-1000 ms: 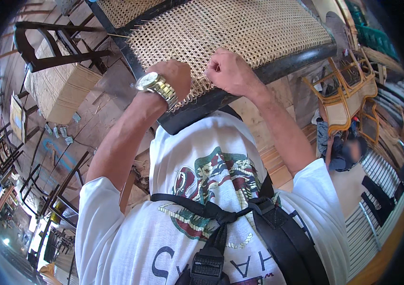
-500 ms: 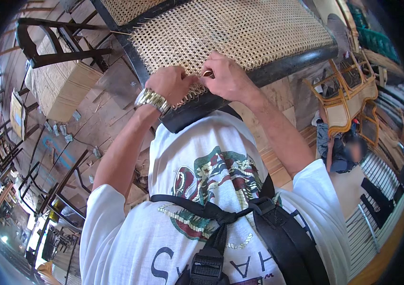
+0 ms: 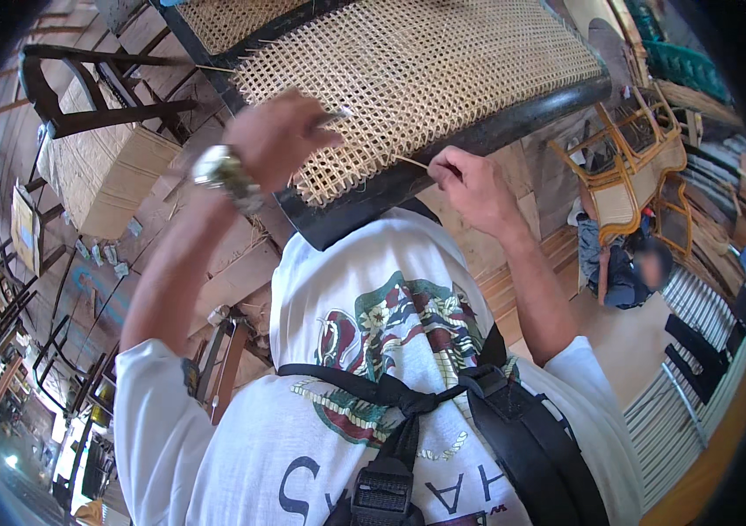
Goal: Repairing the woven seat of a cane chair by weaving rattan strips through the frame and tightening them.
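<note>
A woven cane panel [image 3: 408,83] is set in a dark wooden frame [image 3: 513,114] in front of me. My right hand [image 3: 478,191], at the frame's near edge, pinches a thin cane strand [image 3: 410,161] drawn taut out of the weave. My left hand [image 3: 281,136], wearing a metal watch [image 3: 226,175], is raised over the panel's left part and smeared by motion. A thin grey tool [image 3: 332,117] sticks out from its fingers, too blurred to name its kind. The left hand's fingers look closed around it.
A second cane panel [image 3: 224,26] adjoins at the upper left. Left of it stand a dark chair frame [image 3: 84,88] and a large cardboard box [image 3: 106,167]. To the right are light wooden chairs [image 3: 627,175] and a person [image 3: 622,276] sitting low beside them.
My hands were together at the panel's near edge and are now apart. The left has lifted up and left; the right has moved right and down, drawing a strand out.
</note>
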A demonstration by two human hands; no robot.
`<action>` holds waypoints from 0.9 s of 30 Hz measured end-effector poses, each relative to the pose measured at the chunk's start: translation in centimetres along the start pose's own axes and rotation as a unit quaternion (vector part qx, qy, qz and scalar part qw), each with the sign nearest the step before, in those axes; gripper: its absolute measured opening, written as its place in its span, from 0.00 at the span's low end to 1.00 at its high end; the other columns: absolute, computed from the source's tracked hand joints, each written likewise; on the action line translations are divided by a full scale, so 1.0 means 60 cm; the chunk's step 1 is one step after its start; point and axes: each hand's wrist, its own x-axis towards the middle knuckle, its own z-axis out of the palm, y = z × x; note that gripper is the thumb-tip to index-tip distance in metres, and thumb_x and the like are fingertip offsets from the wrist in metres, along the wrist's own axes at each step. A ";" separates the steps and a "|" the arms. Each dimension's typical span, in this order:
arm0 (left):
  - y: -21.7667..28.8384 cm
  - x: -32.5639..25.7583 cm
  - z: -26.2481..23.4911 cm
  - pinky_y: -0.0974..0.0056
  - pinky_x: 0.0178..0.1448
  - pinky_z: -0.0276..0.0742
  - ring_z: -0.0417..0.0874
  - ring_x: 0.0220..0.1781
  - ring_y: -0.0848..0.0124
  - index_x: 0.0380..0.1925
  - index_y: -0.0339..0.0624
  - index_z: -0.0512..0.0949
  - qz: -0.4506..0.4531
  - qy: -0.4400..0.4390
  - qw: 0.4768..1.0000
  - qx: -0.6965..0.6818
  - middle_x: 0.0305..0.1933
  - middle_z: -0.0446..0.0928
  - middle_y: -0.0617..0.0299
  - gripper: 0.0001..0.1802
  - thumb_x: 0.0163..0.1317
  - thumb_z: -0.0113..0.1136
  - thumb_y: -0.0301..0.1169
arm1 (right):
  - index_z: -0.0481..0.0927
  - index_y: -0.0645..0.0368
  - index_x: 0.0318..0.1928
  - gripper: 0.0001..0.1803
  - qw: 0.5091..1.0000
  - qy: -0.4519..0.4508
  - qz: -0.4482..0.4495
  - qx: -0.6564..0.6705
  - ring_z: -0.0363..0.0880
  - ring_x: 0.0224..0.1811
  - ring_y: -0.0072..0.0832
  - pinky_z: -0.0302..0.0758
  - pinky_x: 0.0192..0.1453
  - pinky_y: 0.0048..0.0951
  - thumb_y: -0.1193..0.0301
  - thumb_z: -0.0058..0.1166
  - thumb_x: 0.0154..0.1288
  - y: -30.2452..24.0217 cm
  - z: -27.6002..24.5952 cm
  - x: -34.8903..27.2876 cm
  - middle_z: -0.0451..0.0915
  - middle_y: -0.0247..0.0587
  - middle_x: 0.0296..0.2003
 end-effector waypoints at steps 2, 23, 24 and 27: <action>0.007 0.012 0.055 0.52 0.44 0.79 0.84 0.41 0.58 0.40 0.41 0.82 -0.016 -0.043 0.997 0.056 0.38 0.79 0.54 0.19 0.67 0.63 0.47 | 0.81 0.63 0.43 0.09 0.998 -0.029 0.028 0.043 0.77 0.33 0.22 0.75 0.39 0.28 0.69 0.59 0.69 0.017 -0.004 0.001 0.78 0.38 0.29; -0.122 0.027 0.100 0.68 0.24 0.57 0.63 0.20 0.82 0.20 0.46 0.76 -0.137 -0.105 0.926 -0.335 0.17 0.69 0.75 0.19 0.59 0.74 0.42 | 0.80 0.65 0.37 0.07 0.994 -0.053 -0.090 0.022 0.81 0.38 0.46 0.76 0.44 0.39 0.73 0.56 0.66 0.023 0.014 0.051 0.79 0.49 0.33; -0.131 0.023 0.091 0.69 0.25 0.55 0.61 0.20 0.83 0.19 0.47 0.76 -0.138 -0.105 0.923 -0.345 0.18 0.67 0.76 0.18 0.59 0.74 0.41 | 0.80 0.65 0.37 0.07 0.995 -0.051 -0.088 0.023 0.81 0.38 0.46 0.76 0.44 0.39 0.73 0.56 0.66 0.017 0.025 0.051 0.79 0.49 0.33; -0.140 0.011 0.068 0.69 0.26 0.53 0.59 0.22 0.84 0.18 0.49 0.74 -0.131 -0.089 0.912 -0.378 0.18 0.64 0.78 0.19 0.59 0.74 0.39 | 0.80 0.65 0.36 0.07 0.993 0.010 -0.105 -0.054 0.81 0.39 0.47 0.77 0.44 0.42 0.72 0.57 0.66 -0.013 0.056 0.051 0.80 0.49 0.33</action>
